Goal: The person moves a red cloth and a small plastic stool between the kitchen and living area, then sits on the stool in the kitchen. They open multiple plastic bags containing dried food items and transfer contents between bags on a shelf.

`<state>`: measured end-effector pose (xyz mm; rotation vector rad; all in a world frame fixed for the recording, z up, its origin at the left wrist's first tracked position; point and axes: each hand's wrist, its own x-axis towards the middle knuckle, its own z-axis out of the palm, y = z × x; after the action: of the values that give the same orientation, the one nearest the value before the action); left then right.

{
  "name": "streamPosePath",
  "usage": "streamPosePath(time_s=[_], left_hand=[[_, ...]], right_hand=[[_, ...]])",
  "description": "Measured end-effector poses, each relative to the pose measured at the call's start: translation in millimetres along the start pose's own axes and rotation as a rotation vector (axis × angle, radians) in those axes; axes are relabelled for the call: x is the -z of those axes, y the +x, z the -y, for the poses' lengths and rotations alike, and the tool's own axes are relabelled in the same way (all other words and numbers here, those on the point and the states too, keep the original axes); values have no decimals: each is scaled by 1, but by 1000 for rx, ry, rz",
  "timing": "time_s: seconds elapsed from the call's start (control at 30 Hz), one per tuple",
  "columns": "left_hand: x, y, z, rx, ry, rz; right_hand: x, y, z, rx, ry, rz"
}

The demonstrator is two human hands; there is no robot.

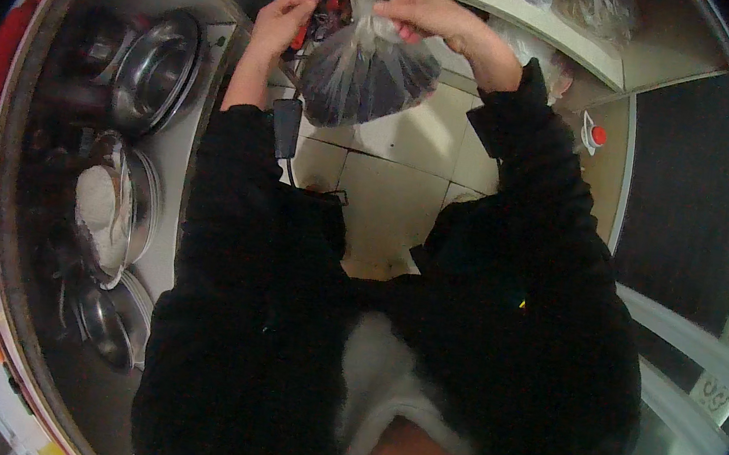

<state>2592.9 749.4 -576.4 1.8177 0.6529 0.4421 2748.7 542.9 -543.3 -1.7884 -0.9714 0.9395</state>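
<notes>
A clear plastic bag (365,79) with dark contents hangs in front of me above the tiled floor, its neck gathered and twisted. My right hand (429,15) is closed around that neck, and the bag's loose top sticks up beside the fingers. To the left of the bag, my left hand (281,25) is raised with thumb and fingers pinched together. Whatever is in that pinch, if anything, is too small to make out. Just below its fingertips shows a small orange-red thing (299,38) that I cannot name.
On the left, a shelf (202,110) holds metal bowls (156,69) and a bowl of white powder (102,207). Ahead runs a counter edge (575,40) with plastic bags on top. A black power adapter (286,124) hangs below my left wrist. To the right stands a red-capped container (598,135).
</notes>
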Motion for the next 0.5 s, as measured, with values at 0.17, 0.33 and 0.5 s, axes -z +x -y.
streamPosePath(time_s=[0.17, 0.33, 0.5], left_hand=[[-21, -12, -20, -165, 131, 476], [-36, -20, -24, -141, 144, 376], [-28, -12, -30, 92, -231, 331]], right_hand=[[-16, 10, -6, -75, 62, 1], [-9, 4, 5, -86, 92, 10], [10, -1, 10, 142, 256, -353]])
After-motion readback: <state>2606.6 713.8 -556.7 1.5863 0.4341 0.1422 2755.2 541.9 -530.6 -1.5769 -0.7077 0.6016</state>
